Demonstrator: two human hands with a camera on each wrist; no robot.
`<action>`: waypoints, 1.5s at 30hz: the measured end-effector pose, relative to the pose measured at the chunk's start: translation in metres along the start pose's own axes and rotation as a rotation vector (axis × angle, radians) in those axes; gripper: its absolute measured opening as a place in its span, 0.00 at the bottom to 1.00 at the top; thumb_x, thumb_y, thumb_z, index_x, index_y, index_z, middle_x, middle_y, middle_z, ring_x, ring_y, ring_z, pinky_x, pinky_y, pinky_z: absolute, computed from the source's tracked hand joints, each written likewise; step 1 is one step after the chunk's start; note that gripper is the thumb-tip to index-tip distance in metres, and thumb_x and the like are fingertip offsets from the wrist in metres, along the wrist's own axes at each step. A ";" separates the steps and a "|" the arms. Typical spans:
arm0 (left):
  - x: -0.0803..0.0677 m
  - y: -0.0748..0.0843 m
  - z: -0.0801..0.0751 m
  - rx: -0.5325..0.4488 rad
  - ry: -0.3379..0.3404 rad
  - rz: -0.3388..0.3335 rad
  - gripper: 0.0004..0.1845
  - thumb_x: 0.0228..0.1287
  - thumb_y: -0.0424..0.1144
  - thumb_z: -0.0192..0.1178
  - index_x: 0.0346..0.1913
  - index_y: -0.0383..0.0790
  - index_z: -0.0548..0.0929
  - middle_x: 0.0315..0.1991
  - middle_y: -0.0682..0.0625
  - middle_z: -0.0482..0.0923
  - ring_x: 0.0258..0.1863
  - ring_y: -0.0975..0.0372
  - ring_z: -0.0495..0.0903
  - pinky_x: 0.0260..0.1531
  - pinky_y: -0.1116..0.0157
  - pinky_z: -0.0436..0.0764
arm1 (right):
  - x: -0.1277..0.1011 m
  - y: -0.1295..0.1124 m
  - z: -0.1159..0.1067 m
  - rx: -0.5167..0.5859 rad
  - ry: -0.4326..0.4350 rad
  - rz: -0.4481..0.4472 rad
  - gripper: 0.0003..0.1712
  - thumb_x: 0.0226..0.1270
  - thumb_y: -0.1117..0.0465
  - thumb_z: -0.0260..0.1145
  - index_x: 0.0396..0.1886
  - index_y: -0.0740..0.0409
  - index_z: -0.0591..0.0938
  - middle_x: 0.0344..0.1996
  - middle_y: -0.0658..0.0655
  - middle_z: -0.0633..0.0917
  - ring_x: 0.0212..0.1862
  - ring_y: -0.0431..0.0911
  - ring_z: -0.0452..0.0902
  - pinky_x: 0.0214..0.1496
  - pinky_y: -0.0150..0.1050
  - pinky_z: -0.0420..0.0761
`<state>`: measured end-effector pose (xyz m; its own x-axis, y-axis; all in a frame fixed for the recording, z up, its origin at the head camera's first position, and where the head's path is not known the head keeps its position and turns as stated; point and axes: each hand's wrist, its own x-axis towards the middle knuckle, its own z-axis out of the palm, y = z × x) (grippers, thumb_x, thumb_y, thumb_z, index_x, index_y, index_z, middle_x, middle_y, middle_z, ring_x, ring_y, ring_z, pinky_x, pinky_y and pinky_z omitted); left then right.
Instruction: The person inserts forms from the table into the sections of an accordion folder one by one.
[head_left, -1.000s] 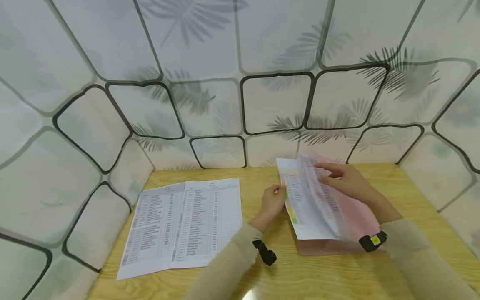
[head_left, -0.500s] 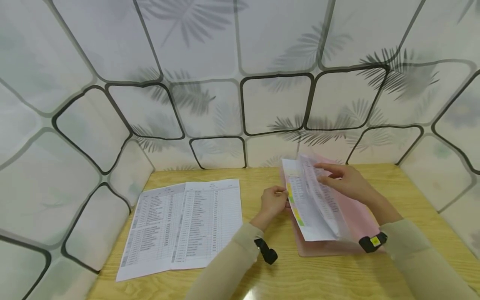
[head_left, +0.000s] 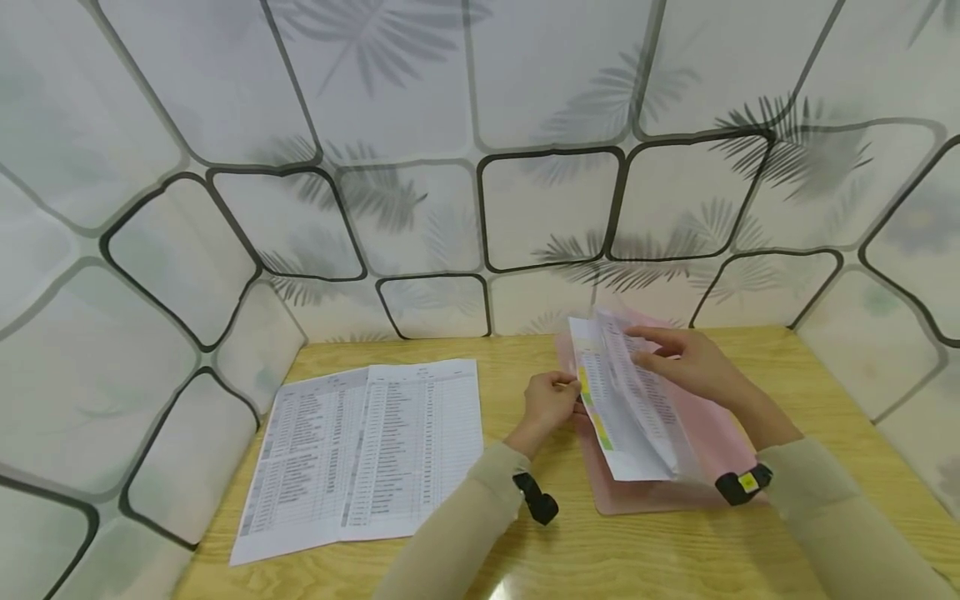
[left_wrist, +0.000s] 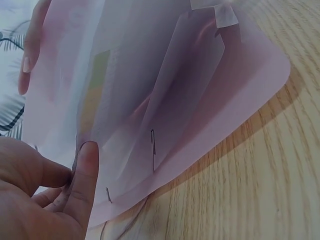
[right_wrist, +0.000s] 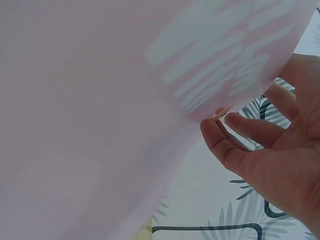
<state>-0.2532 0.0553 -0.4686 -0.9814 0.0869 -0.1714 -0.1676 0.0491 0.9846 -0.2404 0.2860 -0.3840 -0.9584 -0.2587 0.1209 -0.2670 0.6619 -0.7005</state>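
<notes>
On desk, hands [head_left: 551, 402] [head_left: 693, 358] seemingly pinching papers [head_left: 626, 400]

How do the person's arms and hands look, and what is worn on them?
Both arms wear long, pale beige sleeves down to the wrists. The left hand and the right hand are bare. Each wrist carries a black strap; the right strap has a small yellow mark.

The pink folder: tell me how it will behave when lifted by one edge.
The pink folder probably flops: its translucent cover bows where the right hand lifts it. It looks light and thin. The printed sheets inside may slide out, though the left hand pinches their edge.
</notes>
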 end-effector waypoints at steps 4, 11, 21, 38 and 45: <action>0.001 0.001 0.002 0.018 -0.003 -0.005 0.07 0.73 0.29 0.63 0.46 0.28 0.88 0.31 0.37 0.90 0.21 0.58 0.88 0.24 0.61 0.90 | 0.001 0.000 0.002 -0.001 0.011 -0.015 0.28 0.75 0.54 0.70 0.72 0.55 0.80 0.69 0.68 0.80 0.53 0.61 0.87 0.43 0.34 0.83; 0.003 0.000 0.007 0.060 -0.004 0.037 0.07 0.71 0.28 0.64 0.46 0.27 0.89 0.29 0.36 0.90 0.24 0.49 0.91 0.23 0.62 0.89 | 0.001 -0.002 0.004 0.015 0.010 -0.030 0.28 0.75 0.54 0.70 0.71 0.55 0.80 0.69 0.69 0.80 0.53 0.61 0.87 0.43 0.34 0.84; 0.002 0.002 0.009 0.029 -0.053 0.035 0.08 0.72 0.27 0.62 0.46 0.24 0.87 0.31 0.32 0.89 0.27 0.45 0.92 0.25 0.61 0.90 | 0.002 -0.007 0.007 0.013 -0.002 -0.014 0.28 0.76 0.53 0.70 0.72 0.54 0.80 0.69 0.68 0.80 0.53 0.60 0.87 0.44 0.37 0.84; 0.006 -0.002 -0.002 0.066 -0.061 -0.006 0.08 0.71 0.29 0.63 0.46 0.31 0.90 0.30 0.38 0.91 0.25 0.53 0.91 0.27 0.60 0.90 | 0.003 -0.006 0.008 0.018 -0.006 -0.021 0.29 0.76 0.54 0.70 0.72 0.55 0.79 0.69 0.68 0.80 0.53 0.60 0.87 0.44 0.35 0.84; 0.007 -0.004 -0.028 0.031 -0.111 0.012 0.11 0.70 0.27 0.62 0.52 0.27 0.87 0.35 0.33 0.90 0.23 0.58 0.89 0.30 0.58 0.91 | 0.002 -0.008 0.007 0.006 -0.005 -0.004 0.29 0.76 0.52 0.69 0.73 0.54 0.79 0.70 0.67 0.80 0.54 0.61 0.87 0.45 0.37 0.83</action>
<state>-0.2617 0.0277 -0.4727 -0.9666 0.1975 -0.1636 -0.1508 0.0781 0.9855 -0.2391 0.2755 -0.3829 -0.9569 -0.2645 0.1200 -0.2698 0.6565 -0.7044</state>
